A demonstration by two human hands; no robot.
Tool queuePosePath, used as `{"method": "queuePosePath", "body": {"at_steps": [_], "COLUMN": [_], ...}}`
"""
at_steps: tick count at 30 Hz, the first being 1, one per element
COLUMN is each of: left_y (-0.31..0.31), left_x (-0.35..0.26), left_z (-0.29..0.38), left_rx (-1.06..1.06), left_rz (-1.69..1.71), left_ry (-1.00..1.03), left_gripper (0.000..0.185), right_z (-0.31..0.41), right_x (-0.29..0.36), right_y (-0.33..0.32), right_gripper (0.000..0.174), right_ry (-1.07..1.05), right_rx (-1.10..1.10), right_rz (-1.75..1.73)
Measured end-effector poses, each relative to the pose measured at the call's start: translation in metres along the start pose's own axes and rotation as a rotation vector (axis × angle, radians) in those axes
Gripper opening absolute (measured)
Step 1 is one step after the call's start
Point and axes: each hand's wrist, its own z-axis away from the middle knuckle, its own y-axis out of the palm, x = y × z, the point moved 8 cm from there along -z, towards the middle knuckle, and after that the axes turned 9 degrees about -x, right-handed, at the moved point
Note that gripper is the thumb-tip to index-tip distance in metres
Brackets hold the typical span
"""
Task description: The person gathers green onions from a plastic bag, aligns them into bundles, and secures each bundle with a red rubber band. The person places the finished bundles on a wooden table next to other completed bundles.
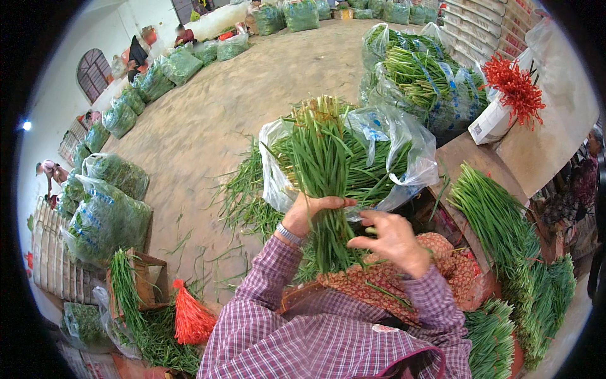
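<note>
My left hand [307,213], with a metal watch at the wrist, is closed around a bundle of long green leafy stalks [322,161]. The bundle stands nearly upright, pale cut ends at the top, leaves hanging below my fist. Just right of it is my right hand [395,239], thumb and fingers apart; a small green piece shows by its fingers, and I cannot tell whether it is held. Behind the bundle lies an open clear plastic bag [414,156] full of the same greens. Loose stalks [251,189] spill to its left. A red patterned cloth [374,289] covers my lap.
Tied bundles of greens [492,213] lie at the right, near a white box of red ties [516,90]. A large filled bag [421,85] stands ahead. Left are a wooden stool [154,279], a red tassel of ties [191,315] and filled bags [113,222]. People work farther off.
</note>
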Motion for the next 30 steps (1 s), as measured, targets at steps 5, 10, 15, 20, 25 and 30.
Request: {"method": "queuePosePath", "body": {"at_steps": [5, 10, 15, 20, 25, 30], "left_y": [-0.005, 0.013, 0.012, -0.008, -0.009, -0.003], "left_x": [-0.004, 0.003, -0.006, -0.011, -0.030, -0.046], "left_z": [0.003, 0.010, 0.013, 0.005, 0.004, 0.003], "left_rx": [-0.029, -0.001, 0.039, 0.020, 0.044, 0.027], "left_rz": [-0.225, -0.335, -0.410, -0.598, -0.905, -1.137], "left_ry": [0.030, 0.009, 0.038, 0.034, 0.243, 0.454], "left_gripper": [0.043, 0.044, 0.045, 0.042, 0.050, 0.044], "right_z": [-0.023, -0.064, -0.075, -0.066, -0.055, -0.048], "right_x": [0.004, 0.020, 0.007, -0.003, -0.003, -0.017], "right_y": [-0.096, -0.082, -0.069, -0.073, -0.078, -0.075], "right_gripper": [0.057, 0.072, 0.045, 0.024, 0.007, 0.002], "right_ry": [-0.057, -0.068, -0.118, -0.198, -0.263, -0.320], "right_rx": [-0.491, -0.501, -0.496, -0.522, -0.570, -0.663], "right_rz": [-0.172, -0.131, -0.289, -0.104, 0.201, 0.269]}}
